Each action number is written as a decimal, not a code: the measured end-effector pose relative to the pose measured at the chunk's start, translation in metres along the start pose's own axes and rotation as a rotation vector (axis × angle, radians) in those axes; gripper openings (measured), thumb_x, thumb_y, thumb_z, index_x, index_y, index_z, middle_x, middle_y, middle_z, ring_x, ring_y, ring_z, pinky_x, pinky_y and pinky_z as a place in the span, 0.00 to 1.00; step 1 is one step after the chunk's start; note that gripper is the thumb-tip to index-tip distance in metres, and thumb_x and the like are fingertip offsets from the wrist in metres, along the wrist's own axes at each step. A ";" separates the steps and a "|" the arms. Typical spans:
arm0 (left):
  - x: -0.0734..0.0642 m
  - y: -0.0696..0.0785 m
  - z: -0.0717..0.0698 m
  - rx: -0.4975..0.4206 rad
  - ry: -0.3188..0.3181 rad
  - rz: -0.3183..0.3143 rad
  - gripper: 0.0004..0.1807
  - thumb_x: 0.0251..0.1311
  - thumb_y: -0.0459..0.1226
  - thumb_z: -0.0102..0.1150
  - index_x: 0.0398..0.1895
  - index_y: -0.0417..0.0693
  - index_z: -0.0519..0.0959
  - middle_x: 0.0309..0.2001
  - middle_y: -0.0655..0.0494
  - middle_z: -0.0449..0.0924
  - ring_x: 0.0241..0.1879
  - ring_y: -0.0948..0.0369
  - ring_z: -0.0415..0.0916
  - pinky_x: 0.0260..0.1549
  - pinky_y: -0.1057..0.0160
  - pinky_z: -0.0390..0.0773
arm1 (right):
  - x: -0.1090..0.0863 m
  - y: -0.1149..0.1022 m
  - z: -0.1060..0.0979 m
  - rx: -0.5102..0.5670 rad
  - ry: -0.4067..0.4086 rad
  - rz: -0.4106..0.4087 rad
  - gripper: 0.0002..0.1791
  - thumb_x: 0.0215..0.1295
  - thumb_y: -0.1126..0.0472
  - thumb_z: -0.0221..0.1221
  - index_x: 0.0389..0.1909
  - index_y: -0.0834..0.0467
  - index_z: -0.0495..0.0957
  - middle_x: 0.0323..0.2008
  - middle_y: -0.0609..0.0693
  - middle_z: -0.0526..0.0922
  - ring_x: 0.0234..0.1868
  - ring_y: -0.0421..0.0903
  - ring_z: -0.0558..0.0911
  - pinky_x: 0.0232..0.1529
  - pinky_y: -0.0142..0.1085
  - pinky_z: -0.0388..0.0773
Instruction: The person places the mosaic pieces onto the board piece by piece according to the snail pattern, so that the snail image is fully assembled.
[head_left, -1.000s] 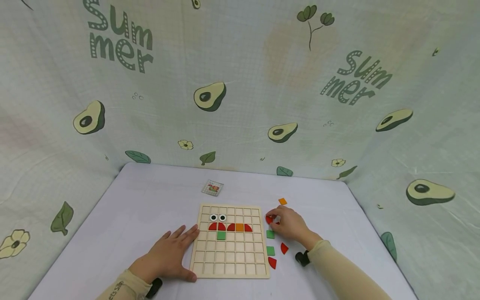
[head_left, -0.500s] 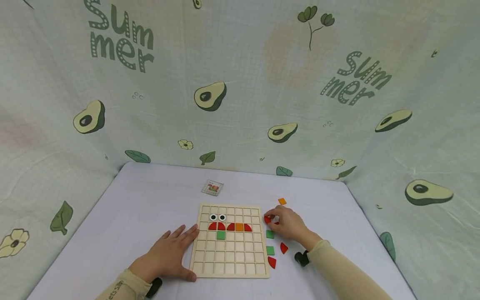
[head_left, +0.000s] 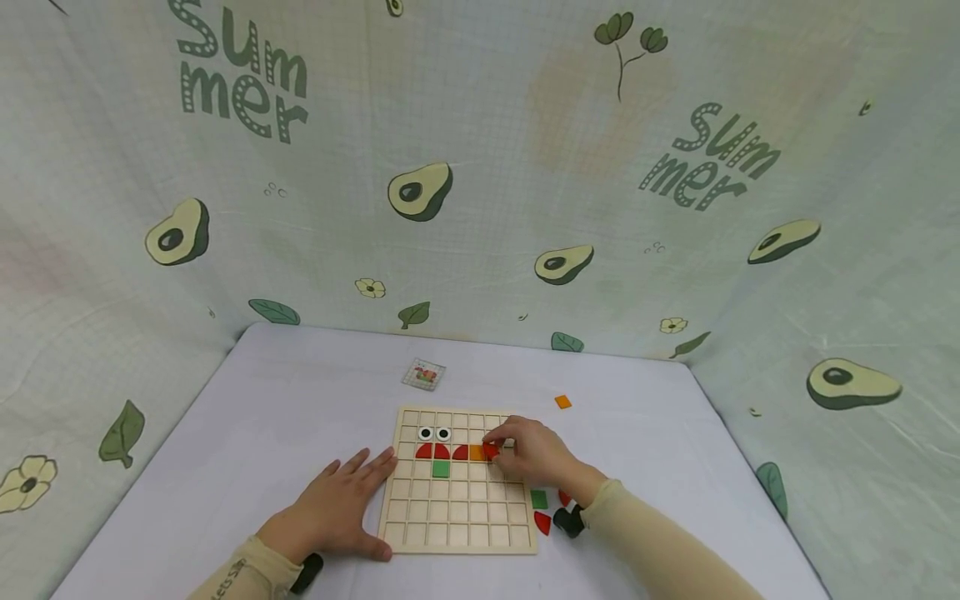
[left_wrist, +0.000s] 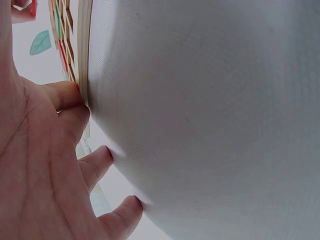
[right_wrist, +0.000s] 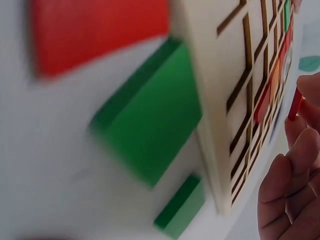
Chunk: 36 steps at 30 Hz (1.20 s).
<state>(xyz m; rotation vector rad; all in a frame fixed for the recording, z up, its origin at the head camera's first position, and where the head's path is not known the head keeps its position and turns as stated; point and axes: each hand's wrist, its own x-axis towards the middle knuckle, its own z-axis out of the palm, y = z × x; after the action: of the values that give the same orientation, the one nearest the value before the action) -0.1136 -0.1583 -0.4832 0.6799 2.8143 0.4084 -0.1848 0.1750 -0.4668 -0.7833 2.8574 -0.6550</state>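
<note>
My right hand [head_left: 538,457] is over the right part of a wooden grid board [head_left: 459,533], pinching a red quarter-circle tile [right_wrist: 296,104] between thumb and fingertips. In the right wrist view that tile is apart from the grid. On the board sit two eye discs [head_left: 434,434], a row of red quarter-circle tiles [head_left: 432,452] with an orange square tile [head_left: 477,452], and a green square tile [head_left: 441,469] below. My left hand [head_left: 337,510] lies with spread fingers along the board's left side; in the left wrist view, fingertips [left_wrist: 75,105] touch its edge.
Right of the board lie a loose green tile [head_left: 539,500], red quarter-circles [head_left: 542,523] and, farther back, an orange tile [head_left: 563,402]. Another green tile [right_wrist: 182,207] shows in the right wrist view. A small picture card [head_left: 423,374] lies behind the board.
My right hand has moved left from beside the board to over its grid, carrying the red quarter-circle tile. My left hand stays at the board's left edge.
</note>
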 end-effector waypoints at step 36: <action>0.001 0.001 -0.001 0.011 -0.012 -0.028 0.67 0.28 0.74 0.71 0.74 0.49 0.64 0.76 0.57 0.58 0.73 0.44 0.53 0.64 0.32 0.57 | 0.010 -0.035 0.025 -0.133 -0.011 -0.169 0.15 0.60 0.59 0.65 0.48 0.44 0.86 0.40 0.36 0.80 0.36 0.33 0.75 0.33 0.29 0.74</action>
<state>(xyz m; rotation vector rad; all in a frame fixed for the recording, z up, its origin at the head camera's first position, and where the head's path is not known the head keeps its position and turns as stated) -0.1142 -0.1572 -0.4822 0.6422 2.8138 0.3833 -0.1717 0.1336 -0.4742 -1.0534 2.8703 -0.4794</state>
